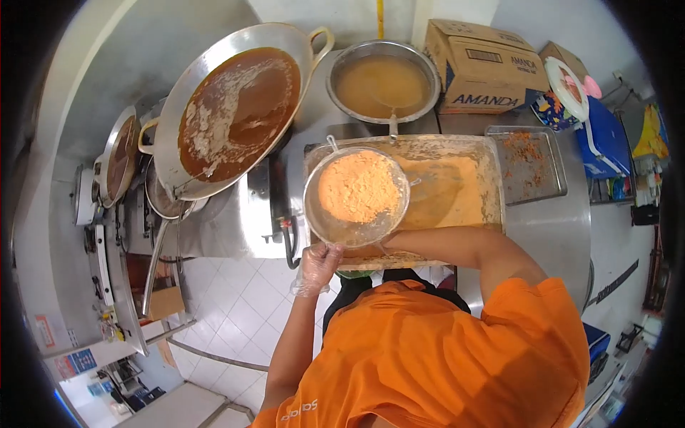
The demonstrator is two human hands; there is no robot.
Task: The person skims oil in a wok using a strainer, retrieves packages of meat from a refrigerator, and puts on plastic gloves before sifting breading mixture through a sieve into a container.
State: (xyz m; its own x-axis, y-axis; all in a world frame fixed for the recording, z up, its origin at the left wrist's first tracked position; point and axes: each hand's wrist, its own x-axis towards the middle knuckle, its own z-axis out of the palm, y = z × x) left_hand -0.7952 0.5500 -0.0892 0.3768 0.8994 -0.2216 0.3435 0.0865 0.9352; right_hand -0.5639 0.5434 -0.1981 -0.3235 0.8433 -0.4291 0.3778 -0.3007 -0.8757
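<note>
A round metal sieve (366,231) heaped with clumpy orange powder (360,187) is held over a wide rectangular tray (492,164). My left hand (321,267), in a clear plastic glove, grips the sieve's near left rim. My right forearm reaches in from the right along the tray's near side. The right hand (365,250) is mostly hidden under the sieve's near edge, so its fingers and anything in them do not show. More orange powder (457,189) covers the tray's bottom, with a bare streak through it.
A large wok (214,187) of brown oil stands at the left, a long-handled strainer (160,250) beside it. Behind the tray sits a metal bowl (385,85) of cloudy liquid with a handle poking out. Further right are a cardboard box (489,68) and a shallow crumb-strewn pan (528,165).
</note>
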